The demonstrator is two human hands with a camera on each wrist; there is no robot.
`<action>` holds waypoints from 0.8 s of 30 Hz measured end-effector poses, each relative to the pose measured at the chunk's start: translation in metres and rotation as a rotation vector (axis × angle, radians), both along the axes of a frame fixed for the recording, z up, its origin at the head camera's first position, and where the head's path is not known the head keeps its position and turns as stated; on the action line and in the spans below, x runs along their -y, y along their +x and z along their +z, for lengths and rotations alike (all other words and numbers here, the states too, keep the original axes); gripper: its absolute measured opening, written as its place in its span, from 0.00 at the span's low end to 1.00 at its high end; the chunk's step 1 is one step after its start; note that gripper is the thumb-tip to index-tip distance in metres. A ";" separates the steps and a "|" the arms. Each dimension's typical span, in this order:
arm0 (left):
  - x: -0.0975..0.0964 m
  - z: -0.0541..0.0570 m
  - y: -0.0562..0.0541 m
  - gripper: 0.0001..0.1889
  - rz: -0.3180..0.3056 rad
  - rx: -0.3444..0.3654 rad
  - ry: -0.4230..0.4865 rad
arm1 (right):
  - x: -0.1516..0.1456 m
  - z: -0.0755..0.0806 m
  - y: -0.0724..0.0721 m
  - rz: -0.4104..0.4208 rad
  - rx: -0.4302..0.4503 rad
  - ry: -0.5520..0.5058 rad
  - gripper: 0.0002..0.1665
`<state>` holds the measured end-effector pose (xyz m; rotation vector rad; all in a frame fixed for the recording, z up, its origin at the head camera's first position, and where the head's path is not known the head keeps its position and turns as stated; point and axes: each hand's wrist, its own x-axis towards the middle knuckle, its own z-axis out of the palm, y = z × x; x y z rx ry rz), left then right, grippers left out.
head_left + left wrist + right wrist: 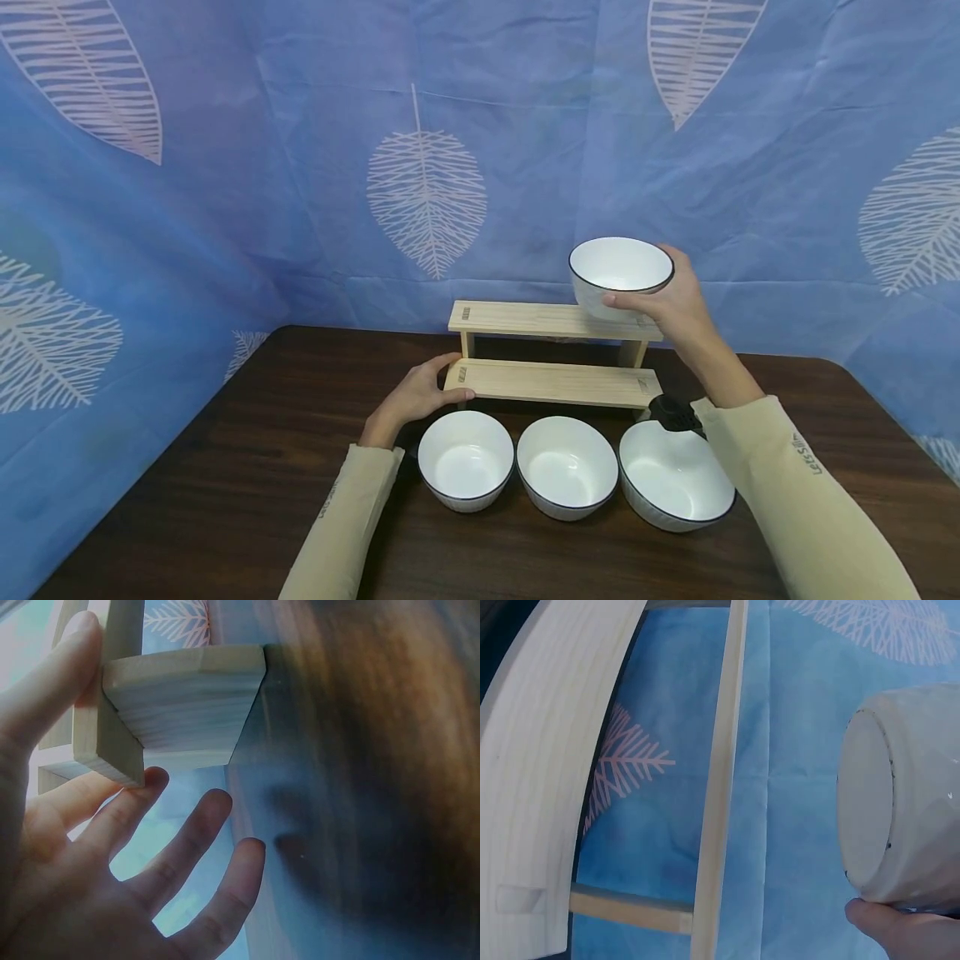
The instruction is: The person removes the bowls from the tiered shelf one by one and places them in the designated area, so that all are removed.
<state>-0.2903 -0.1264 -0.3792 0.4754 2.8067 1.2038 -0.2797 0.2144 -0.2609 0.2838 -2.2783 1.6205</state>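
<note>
My right hand grips a white bowl with a dark rim, thumb on its near side. In the right wrist view the bowl's base is apart from the upper board. Below it is a two-tier wooden shelf. My left hand holds the left end of the lower tier, thumb on the front edge and forefinger at the far side. The left wrist view shows the other fingers spread beside the shelf's leg.
In a row before the shelf stand three white bowls: a left one, a middle one and a right one. My right sleeve passes beside the right bowl. A blue leaf-patterned cloth hangs behind the dark wooden table.
</note>
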 end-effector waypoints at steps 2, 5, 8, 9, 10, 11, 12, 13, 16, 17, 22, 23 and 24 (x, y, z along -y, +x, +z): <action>0.000 0.000 0.000 0.41 0.000 0.000 0.002 | -0.002 -0.001 0.003 -0.008 0.000 0.007 0.62; 0.000 0.000 0.000 0.41 0.003 -0.002 -0.005 | -0.006 -0.002 0.007 -0.004 -0.005 0.021 0.61; 0.000 0.000 0.001 0.41 0.006 -0.001 -0.007 | -0.009 -0.002 0.011 -0.004 0.001 0.020 0.61; 0.000 0.000 0.001 0.41 0.006 -0.001 -0.007 | -0.011 -0.002 0.012 -0.008 0.007 0.020 0.62; 0.000 0.000 0.001 0.41 0.006 -0.003 -0.008 | -0.012 -0.002 0.014 -0.014 0.014 0.024 0.62; 0.000 0.000 0.000 0.41 0.007 -0.003 -0.006 | -0.014 -0.003 0.015 -0.019 0.020 0.027 0.62; -0.001 0.000 0.001 0.41 0.008 -0.001 -0.003 | -0.016 -0.003 0.016 -0.025 0.026 0.031 0.63; -0.001 0.000 0.001 0.41 0.008 0.001 -0.001 | -0.017 -0.003 0.017 -0.033 0.030 0.040 0.63; -0.001 0.001 0.001 0.41 0.009 0.010 0.008 | -0.024 -0.003 0.021 -0.052 0.039 0.062 0.62; -0.001 0.001 0.002 0.41 0.010 0.015 0.012 | -0.026 -0.003 0.022 -0.055 0.042 0.066 0.62; -0.002 0.001 0.002 0.41 0.015 0.016 0.014 | -0.036 -0.004 0.028 -0.078 0.053 0.079 0.62; -0.002 0.001 0.002 0.41 0.016 0.014 0.013 | -0.037 -0.005 0.029 -0.082 0.054 0.082 0.62; -0.002 0.001 0.002 0.41 0.016 0.014 0.013 | -0.039 -0.005 0.030 -0.084 0.054 0.084 0.62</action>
